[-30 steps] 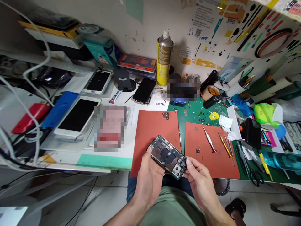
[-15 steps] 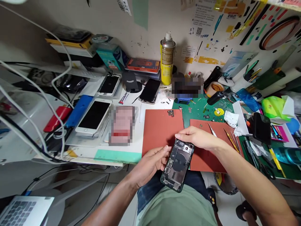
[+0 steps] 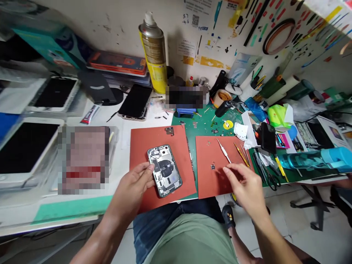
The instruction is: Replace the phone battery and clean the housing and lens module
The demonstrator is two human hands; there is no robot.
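Bench (image 3: 125, 143) fills most of the view: white surface on the left, green on the right. Two rust-red mats lie on it side by side with a gap between, the left mat (image 3: 139, 148) the larger, the right mat (image 3: 205, 185) the smaller. Main change over the last half second: the right hand (image 3: 247, 187) has come off the phone (image 3: 165, 171) and now hangs above the right mat. Fingers there are loosely curled, nothing visible between them; the fingertips partly hide one another. The left hand (image 3: 134, 183) alone has the phone, pinched at its left long edge, thumb on top. Phone has moved from above the lap to over the left mat; cannot tell whether its underside rests on the mat. Camera end points away from the person. Judgement: one hand now steadies the phone, leaving the other free among the tools and parts. Phone looks stripped: no screen, dark frame, interior bright and silvery under the light, black round patch (image 3: 167, 168) in the middle, camera openings (image 3: 165, 147) at the far end. Interior detail too fine to read. Near the right fingertips lies the white driver (image 3: 224, 151), apparently untouched. A metal piece (image 3: 169, 130) lies at the left mat's far edge. Smallest noted: a dark chip (image 3: 212, 167) on the right mat, just left of the right thumb.
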